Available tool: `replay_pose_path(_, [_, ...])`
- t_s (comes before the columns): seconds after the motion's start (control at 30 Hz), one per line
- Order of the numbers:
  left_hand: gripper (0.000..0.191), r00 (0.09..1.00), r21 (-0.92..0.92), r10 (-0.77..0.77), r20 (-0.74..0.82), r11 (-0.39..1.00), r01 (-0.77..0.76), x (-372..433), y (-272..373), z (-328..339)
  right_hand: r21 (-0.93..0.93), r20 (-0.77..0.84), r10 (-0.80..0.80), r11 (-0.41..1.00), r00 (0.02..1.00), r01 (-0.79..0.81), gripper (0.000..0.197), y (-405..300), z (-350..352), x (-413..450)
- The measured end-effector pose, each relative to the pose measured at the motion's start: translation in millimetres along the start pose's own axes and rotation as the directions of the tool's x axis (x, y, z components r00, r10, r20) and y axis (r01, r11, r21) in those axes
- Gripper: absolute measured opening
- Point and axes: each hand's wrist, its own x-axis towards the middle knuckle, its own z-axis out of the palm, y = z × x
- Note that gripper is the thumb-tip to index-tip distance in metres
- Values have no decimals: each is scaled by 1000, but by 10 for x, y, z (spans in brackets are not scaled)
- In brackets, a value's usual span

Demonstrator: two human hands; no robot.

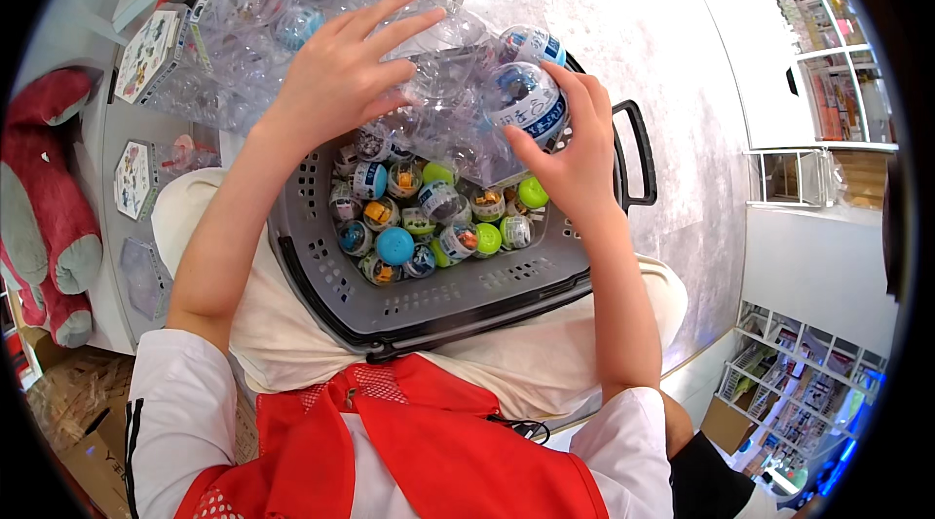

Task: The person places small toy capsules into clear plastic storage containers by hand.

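Note:
A large clear plastic container (241,44), moulded with round hollows, tilts over a grey plastic basket (431,307). Capsules with clear, blue and green halves fill the basket's bottom, among them a blue capsule (394,246). My right hand (577,132) grips a capsule toy (524,101) with a white and blue band, at the container's right end. Behind it sits another banded capsule (532,46). Over the container's middle my left hand (347,66) is spread, fingers apart; whether it touches the plastic is unclear. One blue capsule (299,27) shows through the container's left part.
The basket's black handle (640,152) sticks out on the right. Hexagonal printed cards (134,179) on clear boxes stand at left, near a red and grey plush toy (55,205). An open cardboard box (102,457) lies lower left. Someone's dark sleeve (708,479) shows lower right.

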Motion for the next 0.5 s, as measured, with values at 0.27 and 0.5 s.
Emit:
replay_pose_path(0.27, [29,1000,7,-3,-8,1000,4,-3,-25,5,-70,103,-57,995,993,65,55,-48,-125,110])
replay_pose_path(0.5, [28,1000,7,-4,17,1000,4,4,-41,8,-85,145,4,996,989,9,55,-68,-120,113])
